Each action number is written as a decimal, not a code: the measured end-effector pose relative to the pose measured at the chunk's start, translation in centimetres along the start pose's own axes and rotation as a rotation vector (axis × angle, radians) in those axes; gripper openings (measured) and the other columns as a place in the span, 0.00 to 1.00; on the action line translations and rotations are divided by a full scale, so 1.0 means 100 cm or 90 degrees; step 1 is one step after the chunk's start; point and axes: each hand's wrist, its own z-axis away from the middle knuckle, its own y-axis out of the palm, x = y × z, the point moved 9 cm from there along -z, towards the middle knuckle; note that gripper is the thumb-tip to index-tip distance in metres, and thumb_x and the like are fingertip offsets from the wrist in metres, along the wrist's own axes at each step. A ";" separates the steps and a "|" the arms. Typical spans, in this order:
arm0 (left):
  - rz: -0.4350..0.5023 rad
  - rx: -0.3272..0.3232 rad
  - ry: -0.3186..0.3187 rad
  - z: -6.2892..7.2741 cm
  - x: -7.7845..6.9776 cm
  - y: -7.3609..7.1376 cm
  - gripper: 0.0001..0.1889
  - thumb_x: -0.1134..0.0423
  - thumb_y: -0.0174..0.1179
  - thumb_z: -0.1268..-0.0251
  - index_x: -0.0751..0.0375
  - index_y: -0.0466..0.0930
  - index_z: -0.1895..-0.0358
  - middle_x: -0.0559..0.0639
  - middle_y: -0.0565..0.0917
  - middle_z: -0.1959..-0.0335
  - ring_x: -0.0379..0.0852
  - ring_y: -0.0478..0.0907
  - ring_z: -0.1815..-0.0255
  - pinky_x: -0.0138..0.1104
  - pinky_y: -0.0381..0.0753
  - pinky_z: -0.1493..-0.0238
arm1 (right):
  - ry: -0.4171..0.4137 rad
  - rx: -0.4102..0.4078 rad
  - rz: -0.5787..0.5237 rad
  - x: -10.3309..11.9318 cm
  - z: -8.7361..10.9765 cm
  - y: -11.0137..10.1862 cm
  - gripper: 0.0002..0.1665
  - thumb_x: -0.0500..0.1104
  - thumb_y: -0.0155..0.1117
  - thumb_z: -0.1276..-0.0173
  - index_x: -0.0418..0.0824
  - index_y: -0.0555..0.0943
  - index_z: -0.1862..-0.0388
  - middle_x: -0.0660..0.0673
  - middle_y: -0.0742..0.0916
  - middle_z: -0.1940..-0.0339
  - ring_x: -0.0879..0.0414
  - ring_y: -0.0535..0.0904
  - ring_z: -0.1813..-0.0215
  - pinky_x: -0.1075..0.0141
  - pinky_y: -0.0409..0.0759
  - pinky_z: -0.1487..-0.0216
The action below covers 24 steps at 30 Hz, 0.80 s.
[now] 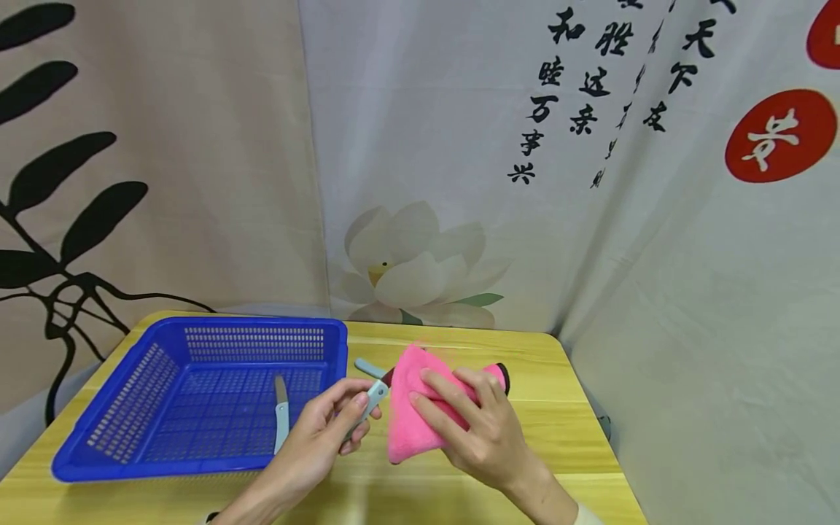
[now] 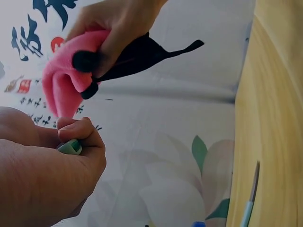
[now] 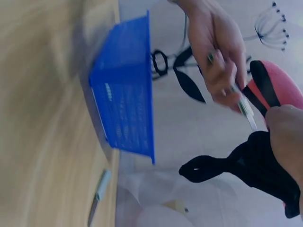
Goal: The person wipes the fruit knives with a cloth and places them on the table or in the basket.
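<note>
My left hand [image 1: 321, 426] grips a small knife by its light blue handle [image 1: 369, 403], held above the table. Its blade [image 3: 252, 123] points at a pink cloth [image 1: 410, 426] and is partly covered by it in the head view. The cloth has black trim and a black loop [image 3: 196, 169]. My right hand [image 1: 488, 437] holds the bunched cloth, fingers spread over its pink side, right beside the knife. Behind the hands, a second knife [image 1: 370, 367] with a light blue handle lies on the table; its blade shows in the left wrist view.
A blue plastic basket [image 1: 256, 337] stands on the left of the yellow wood-grain table [image 1: 538, 408]. Inside it, toward the right, lies another light-blue-handled knife [image 1: 281, 423]. A printed cloth curtain [image 1: 426, 146] hangs behind the table and along its right side.
</note>
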 end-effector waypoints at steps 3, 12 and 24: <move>-0.002 0.005 0.018 0.000 -0.001 0.001 0.18 0.56 0.50 0.04 0.66 0.78 0.30 0.48 0.80 0.63 0.33 0.73 0.68 0.25 0.76 0.69 | -0.033 0.026 -0.011 0.015 -0.004 0.007 0.14 0.43 0.61 0.13 0.47 0.94 0.46 0.41 0.95 0.44 0.42 0.84 0.50 0.57 0.80 0.51; -0.015 0.008 0.040 0.001 -0.003 0.001 0.17 0.58 0.50 0.04 0.67 0.79 0.31 0.46 0.76 0.67 0.32 0.72 0.69 0.25 0.76 0.70 | -0.017 0.060 0.014 0.018 0.000 0.019 0.14 0.42 0.61 0.13 0.49 0.94 0.46 0.43 0.95 0.42 0.43 0.84 0.50 0.59 0.81 0.53; -0.044 0.009 0.038 0.001 -0.003 0.000 0.16 0.57 0.50 0.04 0.62 0.81 0.33 0.53 0.84 0.54 0.33 0.73 0.68 0.27 0.76 0.71 | 0.077 0.104 0.035 -0.017 0.017 0.021 0.17 0.49 0.58 0.10 0.46 0.91 0.38 0.41 0.93 0.35 0.38 0.83 0.45 0.52 0.82 0.48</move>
